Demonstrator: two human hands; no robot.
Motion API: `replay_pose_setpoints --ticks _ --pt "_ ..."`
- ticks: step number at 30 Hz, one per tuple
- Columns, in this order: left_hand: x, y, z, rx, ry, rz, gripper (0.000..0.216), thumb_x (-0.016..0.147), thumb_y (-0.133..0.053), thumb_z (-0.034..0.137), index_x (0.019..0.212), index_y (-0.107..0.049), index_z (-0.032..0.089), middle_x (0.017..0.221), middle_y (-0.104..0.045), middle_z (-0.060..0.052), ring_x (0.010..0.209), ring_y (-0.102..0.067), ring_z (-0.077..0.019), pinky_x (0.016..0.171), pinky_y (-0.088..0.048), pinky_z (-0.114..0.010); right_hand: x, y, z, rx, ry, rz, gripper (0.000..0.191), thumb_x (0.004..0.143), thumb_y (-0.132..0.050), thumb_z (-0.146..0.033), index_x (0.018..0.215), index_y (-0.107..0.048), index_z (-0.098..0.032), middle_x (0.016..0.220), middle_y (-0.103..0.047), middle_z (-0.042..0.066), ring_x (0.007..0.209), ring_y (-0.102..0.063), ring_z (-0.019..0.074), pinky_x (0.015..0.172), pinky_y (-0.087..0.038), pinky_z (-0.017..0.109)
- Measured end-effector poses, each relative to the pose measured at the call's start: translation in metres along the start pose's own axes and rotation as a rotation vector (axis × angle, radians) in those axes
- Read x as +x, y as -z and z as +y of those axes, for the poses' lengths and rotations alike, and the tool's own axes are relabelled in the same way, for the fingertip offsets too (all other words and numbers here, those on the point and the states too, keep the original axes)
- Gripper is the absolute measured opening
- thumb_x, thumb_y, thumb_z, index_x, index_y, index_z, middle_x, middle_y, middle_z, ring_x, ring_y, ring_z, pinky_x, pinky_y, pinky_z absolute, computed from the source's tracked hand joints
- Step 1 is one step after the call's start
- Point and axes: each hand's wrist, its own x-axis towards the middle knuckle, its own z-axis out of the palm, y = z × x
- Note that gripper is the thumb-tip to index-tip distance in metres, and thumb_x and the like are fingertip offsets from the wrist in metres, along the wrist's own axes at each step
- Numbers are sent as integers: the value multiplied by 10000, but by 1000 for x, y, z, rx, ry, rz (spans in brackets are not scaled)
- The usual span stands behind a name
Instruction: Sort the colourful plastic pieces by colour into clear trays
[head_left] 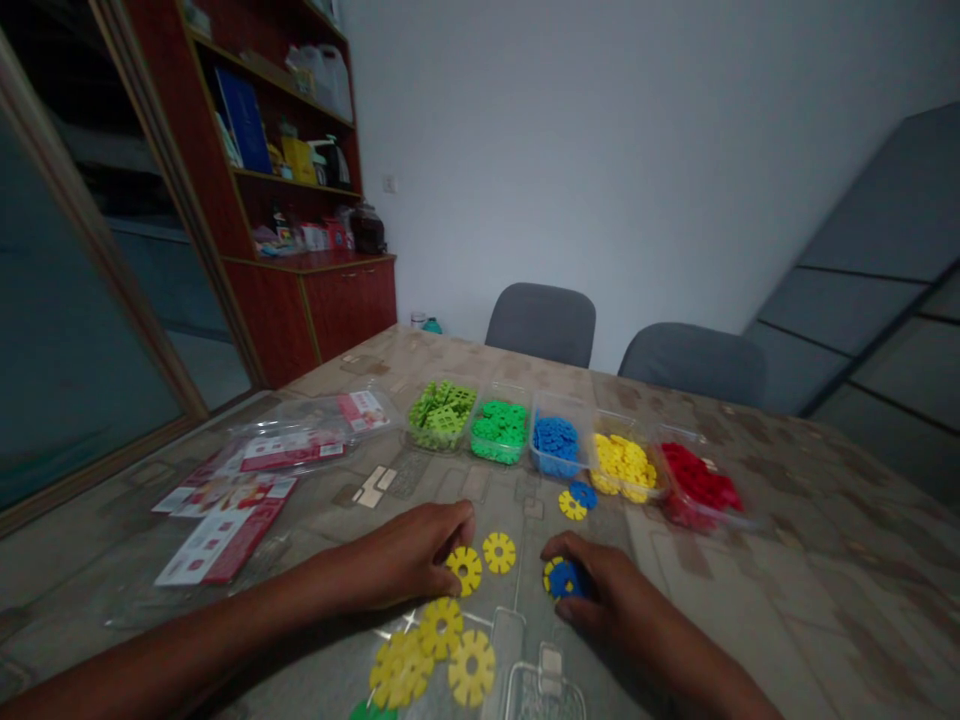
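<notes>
My left hand (424,550) pinches the edge of a yellow notched disc (464,571) between thumb and fingers, low over the table. Right beside it lies another yellow disc (499,552). Several more yellow discs (441,628) lie nearer to me, partly overlapping, with the edge of a green piece (373,711) at the bottom. In my right hand (592,585) are blue and yellow notched discs (562,578), gripped together between thumb and fingers; the palm hides part of them. Farther on, a yellow disc (572,505) touches a blue disc (583,494) on the table.
A row of clear tubs holds lime-green lattice pieces (442,413), green discs (500,427), blue discs (556,443), yellow discs (624,465) and red pieces (701,480). Clear lids with printed labels (225,530) lie at left. Two grey chairs (541,322) stand behind the patterned table (810,510).
</notes>
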Motion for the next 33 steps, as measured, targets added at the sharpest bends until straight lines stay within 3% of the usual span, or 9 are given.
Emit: replay_pose_setpoints --ticks 6,9,12,18,23,27,30,33 --pt "7 5 7 14 -99 -16 214 778 -575 172 984 -528 209 837 -572 21 768 -554 -160 628 -371 -239 1 4 3 -9 42 -1 366 761 -615 -129 1120 -634 -199 1086 -687 65 980 -610 229 883 -455 349" --pt "16 9 13 49 -133 -19 301 796 -597 187 1094 -562 210 889 -611 3 814 -577 -177 672 -391 -250 -1 9 -6 6 81 2 259 863 -558 -190 1104 -654 -192 1115 -690 78 1024 -611 229 932 -436 349" --pt "28 10 14 108 -124 -50 323 744 -679 208 1058 -600 206 845 -611 14 785 -575 -179 626 -369 -240 -1 11 -11 32 120 4 260 951 -433 -248 999 -682 -188 1000 -720 72 934 -642 212 860 -463 310" --pt "38 5 11 161 -92 -65 339 678 -772 260 964 -602 198 852 -590 25 798 -547 -170 610 -344 -229 6 8 -5 44 41 78 133 818 -518 -170 764 -640 -178 735 -668 15 694 -600 164 633 -430 241" --pt "33 6 13 113 -71 -62 327 685 -756 229 929 -541 195 904 -567 21 826 -525 -165 636 -355 -223 9 10 8 54 1 71 121 777 -514 -144 812 -625 -176 704 -603 -7 656 -543 149 595 -390 234" --pt "32 7 11 17 -122 -92 186 746 -695 180 845 -538 188 812 -554 41 763 -513 -142 612 -343 -219 9 8 16 58 -21 22 199 682 -536 -96 830 -650 -163 663 -550 -30 606 -492 131 555 -349 225" --pt "28 15 12 -27 -130 -153 181 737 -698 141 840 -557 188 744 -534 58 707 -493 -127 572 -327 -213 7 7 17 57 -25 2 216 653 -552 -83 820 -658 -169 677 -552 -31 624 -498 131 564 -347 223" --pt "18 29 16 2 -156 -308 224 701 -715 97 856 -592 202 717 -529 57 664 -491 -126 542 -326 -217 5 8 18 31 2 -12 341 624 -550 -43 915 -660 -184 726 -555 -31 658 -503 135 579 -350 220"
